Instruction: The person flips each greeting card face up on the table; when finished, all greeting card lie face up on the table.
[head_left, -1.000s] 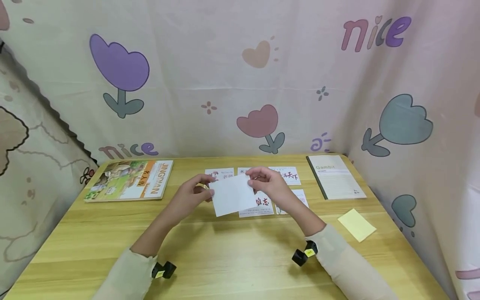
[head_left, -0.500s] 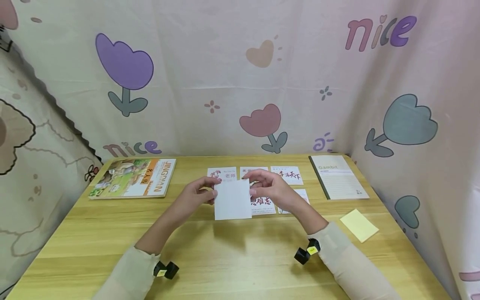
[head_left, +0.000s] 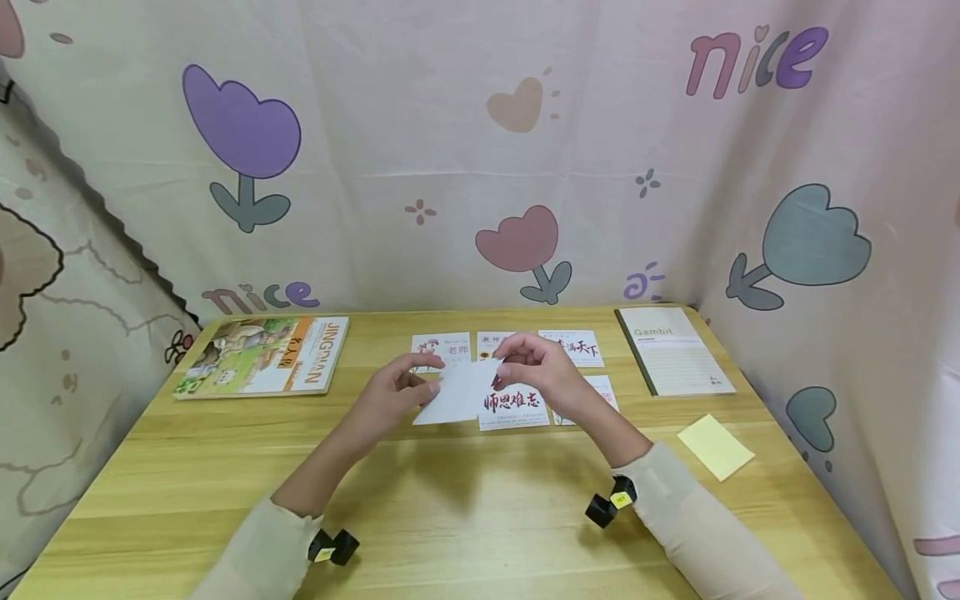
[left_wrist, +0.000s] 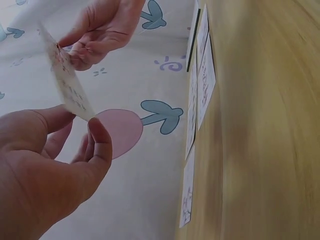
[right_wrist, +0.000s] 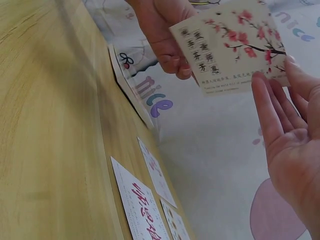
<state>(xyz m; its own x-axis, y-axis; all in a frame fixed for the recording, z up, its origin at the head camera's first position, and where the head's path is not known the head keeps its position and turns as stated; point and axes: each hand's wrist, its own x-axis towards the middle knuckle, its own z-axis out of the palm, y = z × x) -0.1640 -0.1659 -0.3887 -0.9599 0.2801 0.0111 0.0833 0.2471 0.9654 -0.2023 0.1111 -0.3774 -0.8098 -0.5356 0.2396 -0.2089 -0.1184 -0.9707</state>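
Both hands hold a printed card (head_left: pixel 452 398) above the table. Its blank white back faces the head camera. In the right wrist view the card (right_wrist: pixel 235 47) shows pink blossom on a dark branch and columns of black characters. My left hand (head_left: pixel 390 398) pinches one edge between thumb and fingers, while my right hand (head_left: pixel 542 377) pinches the opposite edge. The left wrist view has the card (left_wrist: pixel 67 82) tilted, nearly edge-on. Below and behind it, cards with red lettering lie flat, among them one card (head_left: pixel 513 408) beside the held one and another card (head_left: pixel 577 348) at the back right.
A picture-covered book (head_left: pixel 262 357) lies at the back left of the wooden table (head_left: pixel 480 517). At the right are a notebook (head_left: pixel 675 350) with a dark spine and a yellow sticky-note pad (head_left: pixel 716 447). A printed curtain (head_left: pixel 375 125) hangs behind the table.
The card has turned in the hands, from facing the head camera broadly to a slanted, flatter tilt. More of the red-lettered card beneath shows. Both hands keep their pinch and have barely shifted.
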